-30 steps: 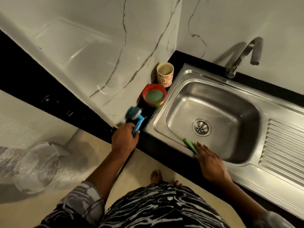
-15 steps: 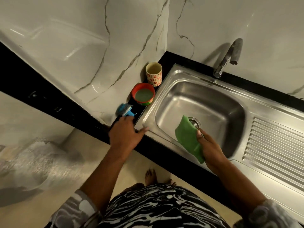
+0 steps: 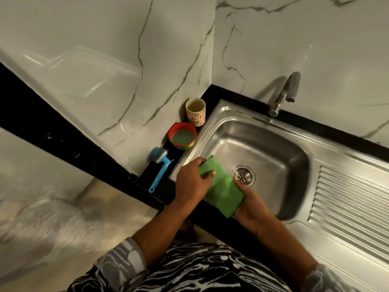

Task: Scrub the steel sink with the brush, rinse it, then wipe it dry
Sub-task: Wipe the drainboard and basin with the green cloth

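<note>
A steel sink (image 3: pixel 271 144) with a round drain (image 3: pixel 243 175) fills the right half of the head view. Over its near left corner both hands hold a folded green cloth (image 3: pixel 224 191). My left hand (image 3: pixel 192 182) grips the cloth's far end with curled fingers. My right hand (image 3: pixel 250 206) pinches its near end, thumb on top beside the drain. A blue brush (image 3: pixel 161 167) lies alone on the black counter left of the sink.
A red-rimmed tub of green paste (image 3: pixel 182 135) and a patterned cup (image 3: pixel 195 111) stand in the corner by the marble wall. A steel tap (image 3: pixel 284 94) rises behind the basin. A ribbed drainboard (image 3: pixel 347 205) lies to the right.
My left hand let go of the blue brush, which now lies on the counter, and moved right to take the cloth. My right hand lifted the green cloth from the sink's front edge.
</note>
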